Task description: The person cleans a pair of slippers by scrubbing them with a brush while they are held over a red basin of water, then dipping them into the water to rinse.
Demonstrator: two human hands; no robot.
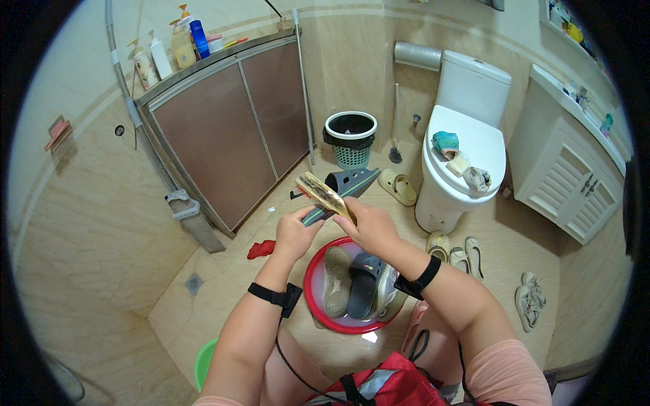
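Note:
My left hand [296,233] grips one end of a dark grey-blue slipper [354,182] with a green stripe along its side. The slipper is held tilted above the floor, its holed upper pointing away from me. In my right hand [369,223] is a wooden scrubbing brush [320,192], held by its handle over the slipper. Whether the reddish bristles touch the slipper is hard to tell. Below my hands sits a red basin [307,294] of cloudy water. It contains a matching slipper [362,297], an upturned shoe sole [335,286] and a white shoe [388,284], partly hidden by my right arm.
Beyond stand a lined trash bin [350,156] and a toilet [475,119] with soap [458,165] on its lid. Cream clogs [397,187], pale flats [473,258] and sneakers [529,302] lie rightward. A red cloth [261,249] and green basin [203,363] are leftward.

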